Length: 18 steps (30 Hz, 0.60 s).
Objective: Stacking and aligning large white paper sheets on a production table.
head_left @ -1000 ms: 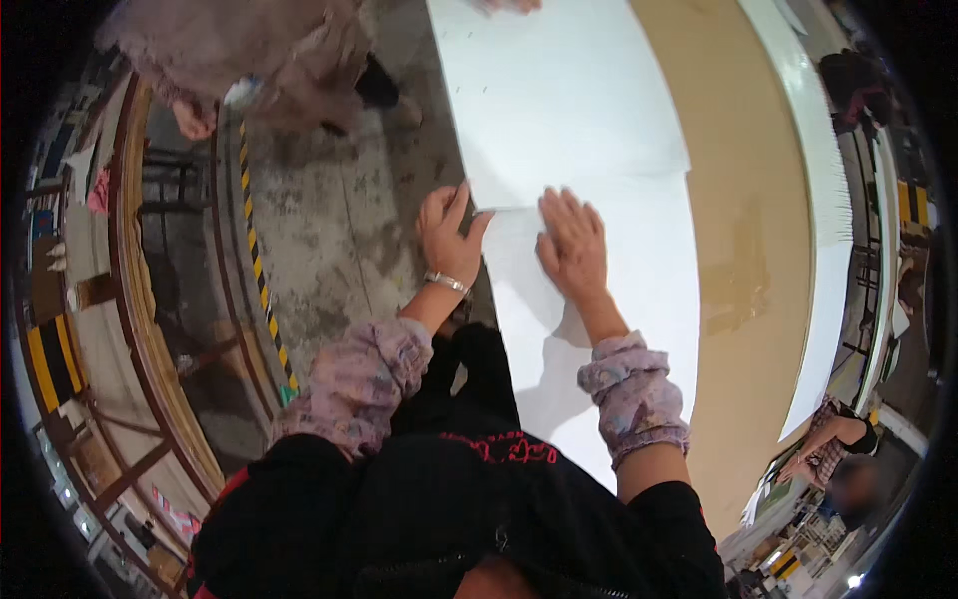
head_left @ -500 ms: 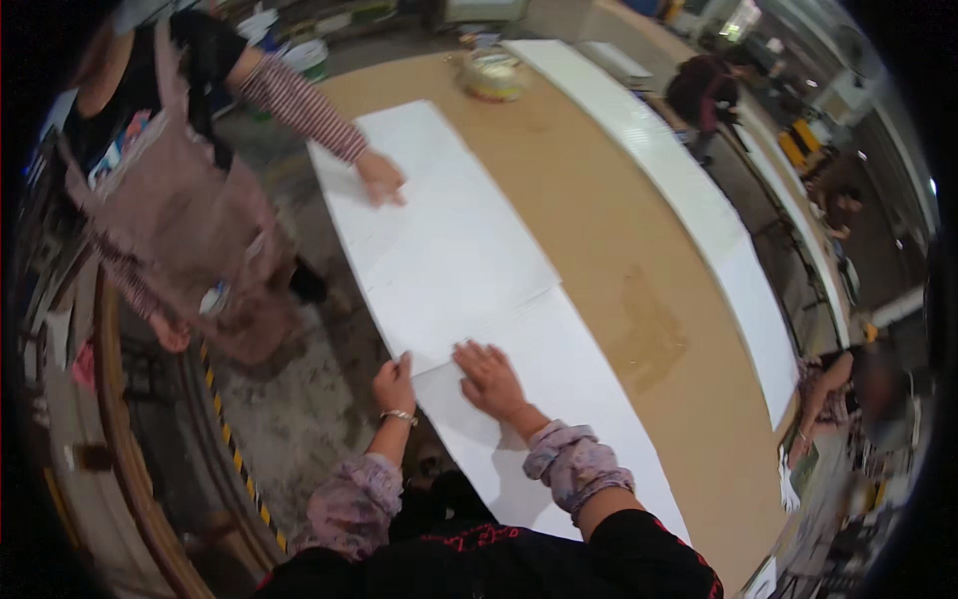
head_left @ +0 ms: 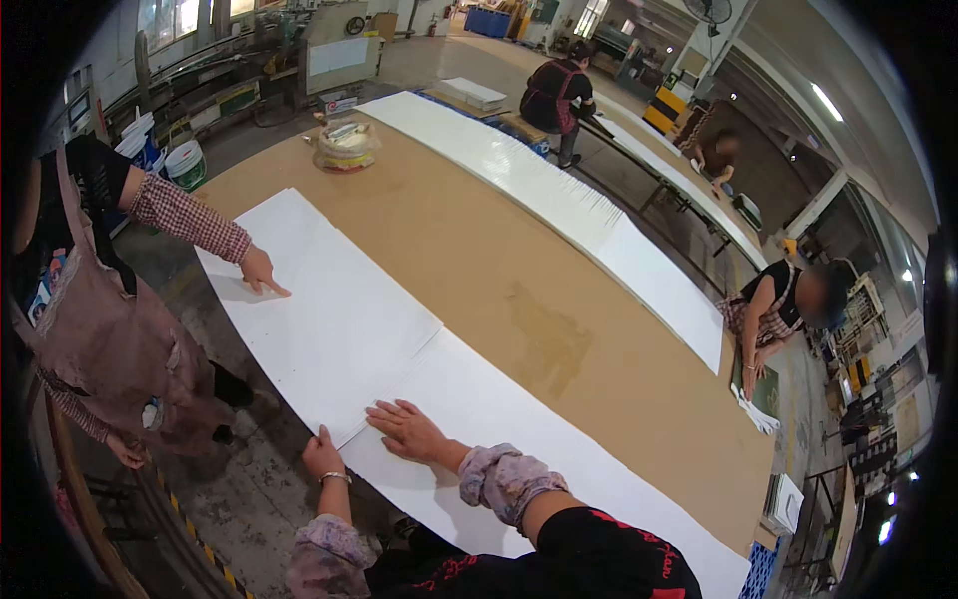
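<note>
Two white sheets meet at a crosswise edge: the far sheet (head_left: 309, 319) and the near sheet (head_left: 539, 429). At the left end of this edge, my left hand (head_left: 321, 455) pinches the sheets' outer border, its thumb on top and the other fingers mostly hidden. Just right of it, my right hand (head_left: 407, 431) lies flat on the near sheet beside the join, fingers stretched out. A co-worker's hand (head_left: 261, 272) points a finger at the far sheet's surface.
Brown board (head_left: 479, 290) covers the table. Along its far side runs a long row of white sheets (head_left: 559, 195). A clear-wrapped bundle (head_left: 344, 146) stands at the back. Another co-worker (head_left: 773, 314) leans at the right end, near white gloves (head_left: 755, 411).
The whole view has swung, so the table sits lower and further left. Both my hands stay by the join. The co-worker's hand over the far sheet now has a finger extended.
</note>
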{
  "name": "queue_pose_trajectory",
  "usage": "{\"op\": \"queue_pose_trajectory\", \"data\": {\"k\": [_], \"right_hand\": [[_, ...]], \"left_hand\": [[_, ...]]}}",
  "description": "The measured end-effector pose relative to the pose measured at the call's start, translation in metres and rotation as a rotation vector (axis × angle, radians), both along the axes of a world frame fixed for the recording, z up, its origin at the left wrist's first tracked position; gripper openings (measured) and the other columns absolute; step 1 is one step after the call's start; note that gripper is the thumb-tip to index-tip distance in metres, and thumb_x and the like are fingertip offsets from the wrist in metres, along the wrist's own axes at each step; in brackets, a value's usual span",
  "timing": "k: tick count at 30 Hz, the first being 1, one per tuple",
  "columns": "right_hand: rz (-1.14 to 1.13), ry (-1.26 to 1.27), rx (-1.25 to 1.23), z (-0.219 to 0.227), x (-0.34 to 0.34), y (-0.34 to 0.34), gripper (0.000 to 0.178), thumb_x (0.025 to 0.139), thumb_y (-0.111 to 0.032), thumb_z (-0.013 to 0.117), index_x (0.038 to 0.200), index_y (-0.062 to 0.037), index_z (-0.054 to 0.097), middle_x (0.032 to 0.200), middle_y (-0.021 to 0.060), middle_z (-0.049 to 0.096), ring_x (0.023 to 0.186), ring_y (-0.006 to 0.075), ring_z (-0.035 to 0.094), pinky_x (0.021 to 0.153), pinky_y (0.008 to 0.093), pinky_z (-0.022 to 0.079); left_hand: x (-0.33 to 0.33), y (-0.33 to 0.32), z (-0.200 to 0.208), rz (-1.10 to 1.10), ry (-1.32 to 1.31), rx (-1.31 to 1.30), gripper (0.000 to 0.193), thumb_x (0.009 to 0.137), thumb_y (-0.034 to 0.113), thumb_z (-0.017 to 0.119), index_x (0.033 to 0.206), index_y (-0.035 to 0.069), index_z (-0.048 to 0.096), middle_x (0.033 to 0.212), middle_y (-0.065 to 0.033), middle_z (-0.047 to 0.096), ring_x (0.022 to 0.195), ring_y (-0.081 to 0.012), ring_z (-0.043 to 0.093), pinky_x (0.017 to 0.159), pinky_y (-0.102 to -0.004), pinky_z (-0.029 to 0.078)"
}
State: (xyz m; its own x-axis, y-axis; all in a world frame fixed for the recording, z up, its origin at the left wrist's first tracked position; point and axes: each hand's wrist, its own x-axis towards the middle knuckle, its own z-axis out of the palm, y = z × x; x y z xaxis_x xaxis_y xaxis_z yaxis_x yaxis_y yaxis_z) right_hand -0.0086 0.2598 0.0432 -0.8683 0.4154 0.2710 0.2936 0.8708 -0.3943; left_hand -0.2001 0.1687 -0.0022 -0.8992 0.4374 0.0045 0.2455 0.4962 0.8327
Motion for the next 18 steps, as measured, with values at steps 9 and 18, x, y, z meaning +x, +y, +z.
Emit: {"op": "queue_pose_trajectory", "data": {"k": [9, 18], "right_hand": [[-0.162, 0.177, -0.177, -0.051, -0.020, 0.016, 0.051, 0.073, -0.009, 0.057, 0.123, -0.0019, 0.049, 0.125, 0.0185, 0.049, 0.120, 0.0317, 0.042, 0.104, 0.0420, 0.028], [-0.122, 0.163, -0.005, -0.035, -0.076, 0.038, 0.041, 0.077, -0.010, 0.054, 0.117, -0.0021, 0.052, 0.126, 0.0143, 0.050, 0.120, 0.0304, 0.045, 0.102, 0.0425, 0.033]], "left_hand": [[-0.017, 0.015, -0.008, 0.075, -0.246, -0.110, 0.037, 0.078, 0.035, 0.065, 0.075, -0.002, 0.065, 0.063, -0.0141, 0.062, 0.054, -0.0185, 0.054, 0.054, -0.0373, 0.042], [-0.063, 0.033, -0.020, 0.025, -0.113, 0.005, 0.046, 0.078, 0.032, 0.064, 0.061, -0.006, 0.045, 0.058, -0.0228, 0.044, 0.049, -0.0312, 0.041, 0.049, -0.0415, 0.034]]}}
